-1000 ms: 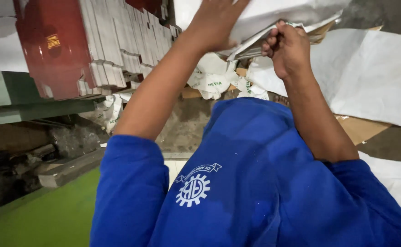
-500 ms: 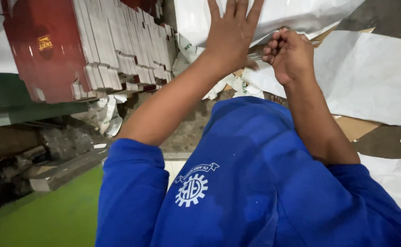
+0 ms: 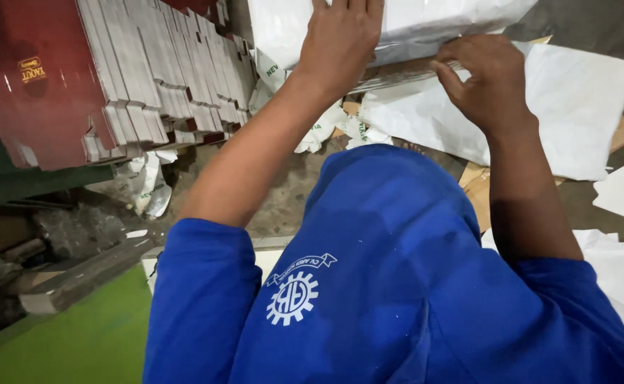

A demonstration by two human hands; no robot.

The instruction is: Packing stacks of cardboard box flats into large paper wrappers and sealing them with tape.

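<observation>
White paper stack (image 3: pixel 425 21) lies under the flat, released left hand (image 3: pixel 340 39); the right hand (image 3: pixel 486 78) fingers (image 3: pixel 450 78) pinch its near edge beside dark-red flattened cartons (image 3: pixel 113 78).

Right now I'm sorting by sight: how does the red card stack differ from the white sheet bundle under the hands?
The red card stack is dark red with pale edges, fanned out and untouched. The white sheet bundle is plain white; the left hand presses flat on it and the right hand grips its edge. Both are stacks of flat sheets.
</observation>
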